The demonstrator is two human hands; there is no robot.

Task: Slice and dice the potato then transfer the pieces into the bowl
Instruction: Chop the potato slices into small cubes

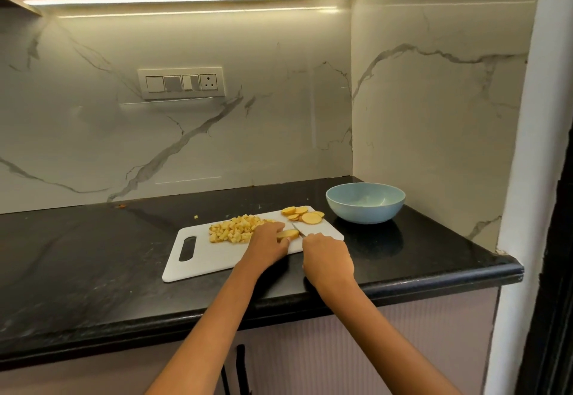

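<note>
A: Entry, cutting board (217, 258) as landmark. Where does the potato stand?

B: In three lots, all on the board. A pile of diced cubes (234, 229) sits at the board's middle, toward its far edge. A cluster of round slices (305, 215) lies at the far right corner, nearest the blue bowl (365, 207), which stands just off that corner on the dark surface (93, 255) and looks empty. The remaining potato piece (288, 234) is near the board's right half, under the left hand (268, 241).

A: Hands?

B: Left hand's fingers curl over the piece and pin it to the board. Right hand (327, 259) is wrapped round the handle of a knife (298, 229); only a short length of blade shows, its tip at the piece's right end.

A: Handling notes?

B: Judgement only: raw potato is firm and light, the cut faces likely wet and slick, so the piece could skate sideways under blade pressure. Best held flat face down, fingertips tucked back from the blade line. Slices are stiff enough to stack. The cubes are small and loose; scooping them or sweeping them off the board edge into the bowl suits better than pinching. One stray cube (196, 217) lies off the board's far side.
</note>
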